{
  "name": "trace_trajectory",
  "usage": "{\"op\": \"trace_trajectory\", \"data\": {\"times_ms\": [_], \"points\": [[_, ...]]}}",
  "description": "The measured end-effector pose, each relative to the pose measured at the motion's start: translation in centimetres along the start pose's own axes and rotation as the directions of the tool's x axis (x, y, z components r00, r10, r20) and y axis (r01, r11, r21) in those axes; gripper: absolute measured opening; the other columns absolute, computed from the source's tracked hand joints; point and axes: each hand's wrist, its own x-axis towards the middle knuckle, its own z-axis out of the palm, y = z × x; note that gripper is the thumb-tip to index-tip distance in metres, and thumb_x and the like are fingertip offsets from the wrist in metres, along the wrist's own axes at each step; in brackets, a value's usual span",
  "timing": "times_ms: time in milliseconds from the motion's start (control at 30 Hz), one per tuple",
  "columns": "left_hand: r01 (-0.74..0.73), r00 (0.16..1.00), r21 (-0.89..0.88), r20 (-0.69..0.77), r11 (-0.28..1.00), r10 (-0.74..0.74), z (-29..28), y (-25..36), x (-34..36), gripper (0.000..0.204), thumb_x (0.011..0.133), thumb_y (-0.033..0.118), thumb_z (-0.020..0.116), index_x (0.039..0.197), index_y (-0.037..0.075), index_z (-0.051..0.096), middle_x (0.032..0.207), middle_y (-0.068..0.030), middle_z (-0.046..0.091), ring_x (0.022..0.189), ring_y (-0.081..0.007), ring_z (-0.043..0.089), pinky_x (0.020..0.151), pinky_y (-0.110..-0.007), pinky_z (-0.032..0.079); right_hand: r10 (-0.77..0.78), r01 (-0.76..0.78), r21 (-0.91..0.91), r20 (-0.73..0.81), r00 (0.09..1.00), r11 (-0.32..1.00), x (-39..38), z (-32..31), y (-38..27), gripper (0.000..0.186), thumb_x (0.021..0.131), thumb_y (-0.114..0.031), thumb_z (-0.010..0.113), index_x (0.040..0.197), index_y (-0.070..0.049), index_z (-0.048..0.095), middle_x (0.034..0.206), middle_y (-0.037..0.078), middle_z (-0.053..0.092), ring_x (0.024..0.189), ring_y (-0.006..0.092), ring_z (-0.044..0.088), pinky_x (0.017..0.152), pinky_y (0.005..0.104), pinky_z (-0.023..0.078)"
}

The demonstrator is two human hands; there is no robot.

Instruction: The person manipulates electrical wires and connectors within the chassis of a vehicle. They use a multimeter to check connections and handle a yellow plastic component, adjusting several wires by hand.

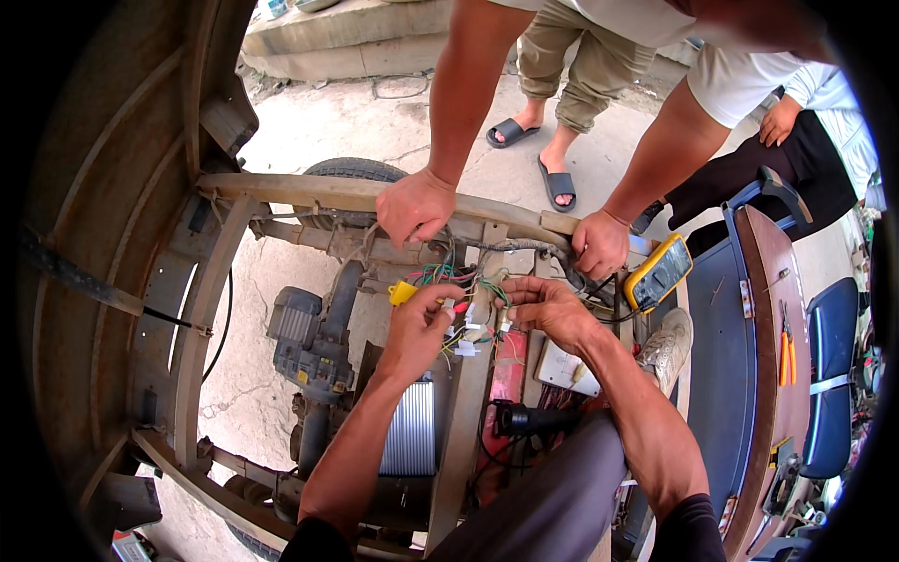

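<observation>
My left hand (419, 328) is closed, its thumb and fingertips pinching a small connector on the wires; the fingers partly hide it. Beside those fingertips sit a yellow connector (403, 293) and a small red piece (461, 306). To the right, my right hand (554, 311) pinches a small white connector (507, 324) with green wires (493, 291) running up from it. Between my hands hangs a loose bundle of thin coloured wires with several white plugs (465, 348). It lies over the metal frame (459, 440) of a vehicle.
Opposite me, a co-worker's two hands (417, 206) rest on the frame's crossbar (309, 192). A yellow multimeter (658, 272) leans at the right. Below my hands are a finned silver box (408, 429) and a motor (298, 318). Orange-handled pliers (788, 351) lie on a brown panel (763, 412).
</observation>
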Motion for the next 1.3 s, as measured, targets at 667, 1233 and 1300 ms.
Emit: {"op": "trace_trajectory", "data": {"times_ms": [667, 1233, 1300], "points": [[-0.511, 0.848, 0.533, 0.188, 0.674, 0.495, 3.3, 2.7, -1.2, 0.019, 0.09, 0.006, 0.063, 0.108, 0.002, 0.067, 0.104, -0.0123, 0.068, 0.097, -0.0319, 0.062, 0.085, -0.043, 0.046, 0.009, -0.009, 0.089, 0.002, 1.0, 0.996, -0.1, -0.2, -0.3, 0.045, 0.087, 0.01, 0.058, 0.131, -0.002, 0.058, 0.116, 0.007, 0.069, 0.092, 0.0125, 0.063, 0.082, 0.0271, 0.053], [-0.2, 0.979, 0.211, -0.001, 0.957, 0.205, 3.7, 1.1, 0.7, 0.024, 0.093, 0.006, 0.061, 0.116, -0.001, 0.063, 0.102, -0.0171, 0.073, 0.09, -0.0337, 0.071, 0.08, -0.04, 0.054, 0.031, -0.028, 0.084, -0.025, 0.999, 0.996, 0.0, 0.2, 0.1, 0.036, 0.091, -0.003, 0.066, 0.127, 0.0, 0.061, 0.113, 0.006, 0.067, 0.101, 0.0143, 0.063, 0.088, 0.0296, 0.052], [-0.109, 0.994, 0.163, 0.026, 0.981, 0.106, 3.4, 1.9, 0.5, 0.025, 0.094, 0.006, 0.062, 0.117, -0.002, 0.063, 0.101, -0.0168, 0.074, 0.088, -0.0274, 0.073, 0.077, -0.037, 0.054, 0.05, -0.037, 0.193, -0.064, 0.997, 0.98, 0.2, 0.0, 0.2, 0.032, 0.093, 0.002, 0.06, 0.125, -0.002, 0.062, 0.11, 0.003, 0.067, 0.098, 0.0129, 0.063, 0.088, 0.031, 0.053]]}}
